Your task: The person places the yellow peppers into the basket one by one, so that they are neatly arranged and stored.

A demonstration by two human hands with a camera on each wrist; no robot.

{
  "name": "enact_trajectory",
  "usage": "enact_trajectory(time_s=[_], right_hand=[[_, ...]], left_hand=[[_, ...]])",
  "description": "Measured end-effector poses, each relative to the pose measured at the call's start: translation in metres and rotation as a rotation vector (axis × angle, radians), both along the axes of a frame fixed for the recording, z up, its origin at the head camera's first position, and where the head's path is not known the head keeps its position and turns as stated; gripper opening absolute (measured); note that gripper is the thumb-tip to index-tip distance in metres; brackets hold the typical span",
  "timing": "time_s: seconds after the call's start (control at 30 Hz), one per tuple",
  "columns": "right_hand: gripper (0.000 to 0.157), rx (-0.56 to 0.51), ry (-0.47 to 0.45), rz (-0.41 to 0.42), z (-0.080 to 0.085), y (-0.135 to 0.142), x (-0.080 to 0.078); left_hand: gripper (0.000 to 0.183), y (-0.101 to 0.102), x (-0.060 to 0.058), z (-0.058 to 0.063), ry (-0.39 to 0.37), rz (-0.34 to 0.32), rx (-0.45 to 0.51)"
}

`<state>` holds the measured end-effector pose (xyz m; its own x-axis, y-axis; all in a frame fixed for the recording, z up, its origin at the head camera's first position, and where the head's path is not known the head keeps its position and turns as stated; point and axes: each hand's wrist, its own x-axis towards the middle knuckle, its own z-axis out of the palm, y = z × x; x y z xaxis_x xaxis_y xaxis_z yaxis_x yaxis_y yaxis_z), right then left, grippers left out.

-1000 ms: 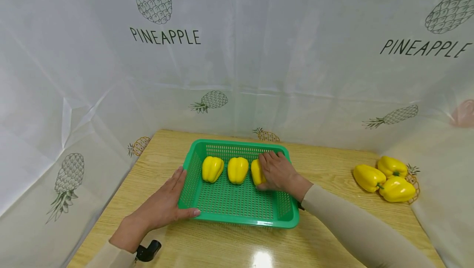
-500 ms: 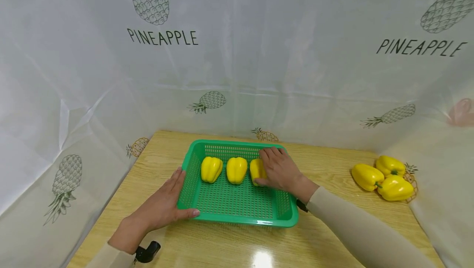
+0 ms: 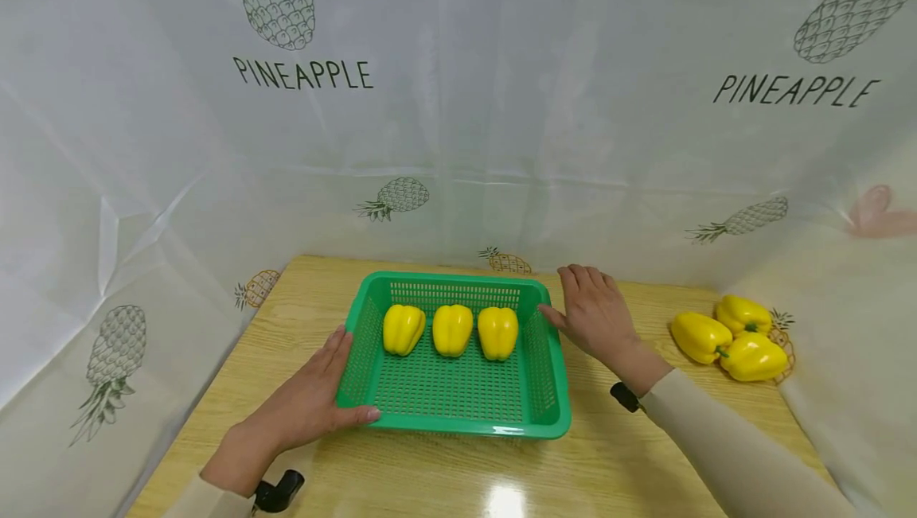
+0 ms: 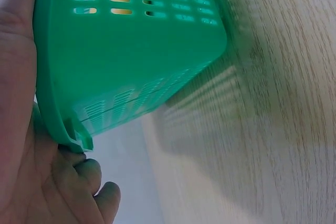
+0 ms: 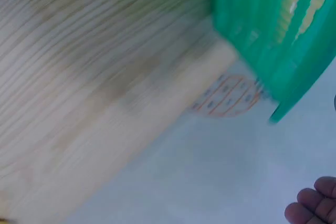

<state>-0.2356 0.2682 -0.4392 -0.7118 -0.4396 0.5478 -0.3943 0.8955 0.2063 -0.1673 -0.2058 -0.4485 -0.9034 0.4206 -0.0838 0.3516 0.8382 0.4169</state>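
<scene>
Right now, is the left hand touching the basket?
Touching. The left wrist view shows it: the left hand lies right against the rim of the basket, with no space where they meet.

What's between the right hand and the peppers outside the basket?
Just bare tabletop between the right hand and the three peppers, seen in the head view.

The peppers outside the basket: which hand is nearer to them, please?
Right. The right hand is at the basket's right side, the side toward these peppers; the left hand is at the left side, away from them.
</scene>
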Motion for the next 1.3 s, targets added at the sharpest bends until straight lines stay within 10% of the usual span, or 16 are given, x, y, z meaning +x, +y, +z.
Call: enact_trajectory(time_s=[0.47, 1.3], right_hand=[[0.069, 0.023, 0.062, -0.196, -0.029, 0.102, 0.022], [0.067, 0.003, -0.382, -0.541, -0.06, 0.179, 0.053]], left_hand=[[0.132, 0.0, 0.001, 0.002, -0.009, -0.003, 0.011], [0.132, 0.001, 0.001, 0.003, -0.033, 0.001, 0.023]])
